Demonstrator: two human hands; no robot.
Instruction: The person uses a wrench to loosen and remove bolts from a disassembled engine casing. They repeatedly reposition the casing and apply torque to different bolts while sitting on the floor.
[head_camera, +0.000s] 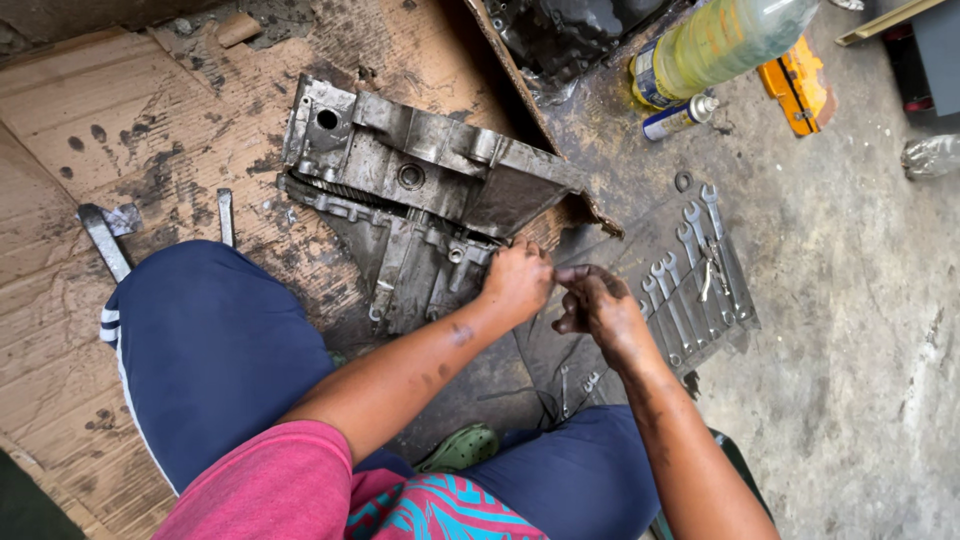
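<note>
A person sits on the floor with knees apart, in blue trousers and a pink shirt. In front of them a big, dirty metal engine cover (420, 200) lies flat on stained brown cardboard (120, 130). The left hand (517, 282) rests on the near right edge of the cover, its fingers curled down onto the metal; I cannot tell if that grip holds anything. The right hand (598, 305) is just beside it, not touching the cover, with its fingertips pinched close together; what they pinch is too small to see. A row of spanners (695, 270) lies on the floor just right of that hand. Farther off are a bottle of yellow liquid (715, 45) and a small spray can (680, 117)
</note>
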